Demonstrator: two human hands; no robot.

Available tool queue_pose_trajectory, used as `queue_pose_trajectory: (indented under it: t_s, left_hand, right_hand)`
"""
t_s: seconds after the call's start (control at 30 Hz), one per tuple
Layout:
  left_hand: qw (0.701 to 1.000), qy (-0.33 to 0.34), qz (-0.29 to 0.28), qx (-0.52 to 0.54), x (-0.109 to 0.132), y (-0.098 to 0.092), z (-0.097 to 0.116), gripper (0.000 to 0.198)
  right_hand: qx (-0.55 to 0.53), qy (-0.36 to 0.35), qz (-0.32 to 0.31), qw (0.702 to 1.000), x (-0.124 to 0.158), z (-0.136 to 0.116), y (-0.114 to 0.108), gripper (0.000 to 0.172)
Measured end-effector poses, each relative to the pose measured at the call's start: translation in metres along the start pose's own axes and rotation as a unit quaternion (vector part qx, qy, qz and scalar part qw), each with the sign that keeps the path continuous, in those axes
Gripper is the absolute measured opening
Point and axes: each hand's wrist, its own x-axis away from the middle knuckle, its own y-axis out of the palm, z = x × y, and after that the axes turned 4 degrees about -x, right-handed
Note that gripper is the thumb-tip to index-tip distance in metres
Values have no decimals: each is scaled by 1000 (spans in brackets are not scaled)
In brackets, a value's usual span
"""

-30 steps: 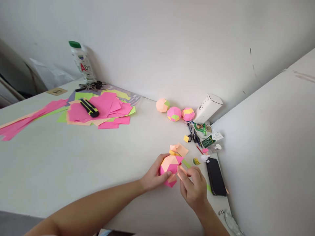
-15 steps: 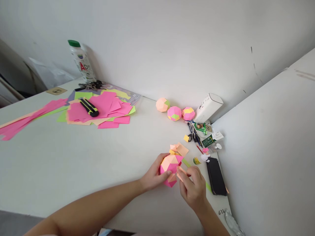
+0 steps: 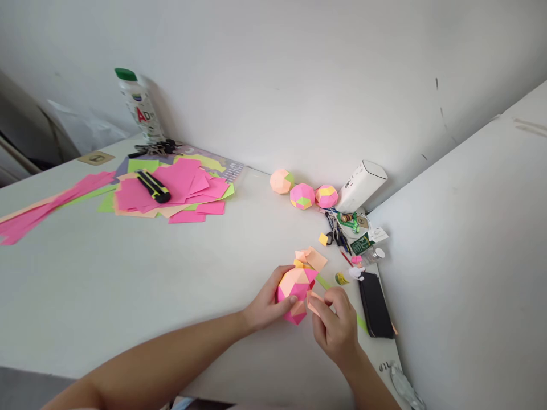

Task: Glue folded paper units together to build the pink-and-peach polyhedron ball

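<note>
My left hand is closed round a faceted paper ball in pink and peach, its thumb lying across the near side. At the ball's right edge, my right hand pinches a small folded peach paper piece between thumb and forefinger. The piece is right by the ball; whether its tip is tucked in cannot be made out. Just beyond the ball lie loose peach paper pieces and a bit of orange paper. Three finished-looking paper balls stand in a row against the wall.
A pile of pink paper sheets with a utility knife on it covers the left back. Behind it stands a white bottle. Along the right edge are scissors, a white box, a glass jar and a black case.
Almost nothing differs. Both hands keep their hold on the ball and the peach piece; the view has shifted very slightly.
</note>
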Motion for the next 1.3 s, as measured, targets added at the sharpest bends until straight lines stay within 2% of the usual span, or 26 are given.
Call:
queue_pose_trajectory:
  t_s: [0.33, 0.4, 0.47, 0.53, 0.57, 0.67, 0.73, 0.77, 0.83, 0.9, 1.03, 1.3]
  left_hand:
    - [1000, 1, 2, -5, 0, 0, -2, 55]
    - [1000, 0, 6, -8, 0, -1, -2, 55]
    - [1000, -14, 10, -7, 0, -1, -2, 54]
    - [999, -33, 14, -5, 0, -2, -2, 54]
    - [999, -40, 16, -4, 0, -2, -2, 54]
    - [999, -47, 16, -6, 0, -2, -2, 55]
    - [999, -50, 18, -11, -1, -2, -2, 55]
    - [998, -51, 19, -12, -1, -2, -2, 54]
    - [998, -54, 19, -11, -1, -2, -2, 53]
    - [998, -57, 15, -5, 0, -2, -2, 53]
    - [997, -69, 17, 5, 1, -2, -2, 54]
    - [997, -71, 29, 11, 0, -2, -3, 55]
  right_hand:
    - [-27, 9, -5, 1000, 0, -2, -1, 30]
    - [-64, 29, -8, 998, 0, -3, -4, 28]
    - [-140, 81, -16, 987, 2, -2, -8, 27]
    - [-254, 169, -19, 952, 5, 2, -13, 24]
    - [-320, 219, -16, 922, 7, 5, -15, 23]
    - [-501, 346, 13, 794, 11, 15, -18, 16]
    - [-573, 402, 30, 713, 12, 19, -18, 10]
    - [-593, 426, 34, 683, 12, 20, -18, 8]
    - [-610, 461, 31, 644, 12, 21, -18, 8]
    - [-610, 479, 22, 630, 12, 20, -18, 11]
    - [-599, 489, 11, 635, 13, 21, -17, 12]
    - [-617, 488, 44, 616, 21, 29, -11, 11]
